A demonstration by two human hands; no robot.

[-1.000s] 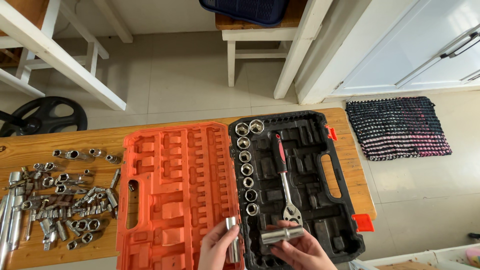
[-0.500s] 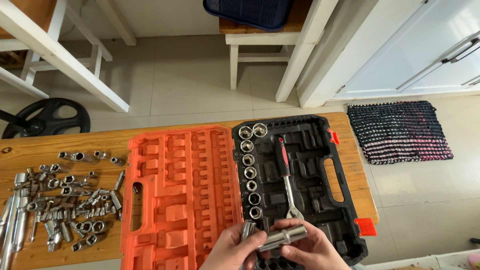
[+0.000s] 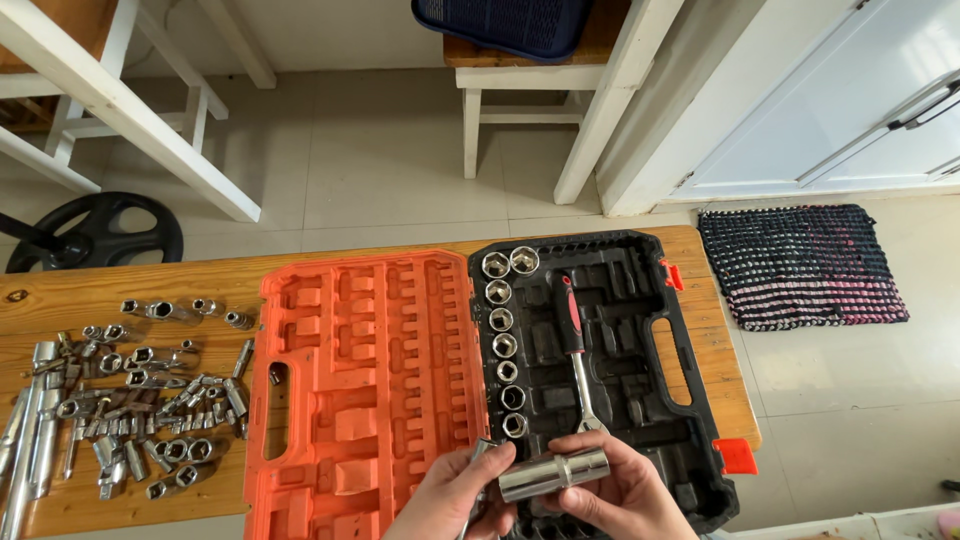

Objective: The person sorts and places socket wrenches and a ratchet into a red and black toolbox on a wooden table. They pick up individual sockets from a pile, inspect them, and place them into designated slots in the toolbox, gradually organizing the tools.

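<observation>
A long chrome deep socket (image 3: 553, 472) lies sideways between both hands, over the near end of the black tray (image 3: 640, 290) of an open tool case. My right hand (image 3: 622, 492) grips its right end. My left hand (image 3: 450, 497) touches its left end with the fingertips and also holds a second, slimmer chrome socket (image 3: 477, 460), mostly hidden in the palm. Just beyond the hands, a ratchet (image 3: 575, 350) with a red and black handle rests in the tray. A column of several sockets (image 3: 503, 340) fills the tray's left side.
The case's orange lid (image 3: 350, 380) lies open to the left on a wooden table (image 3: 60, 290). Several loose sockets and bits (image 3: 130, 400) lie scattered at the table's left end. On the floor beyond are a black weight plate (image 3: 90, 235), a white stool (image 3: 520, 90) and a dark woven mat (image 3: 800, 265).
My left hand has moved right from the orange lid's edge and joined the right hand on the long socket. The slimmer socket has dropped deeper into the left palm.
</observation>
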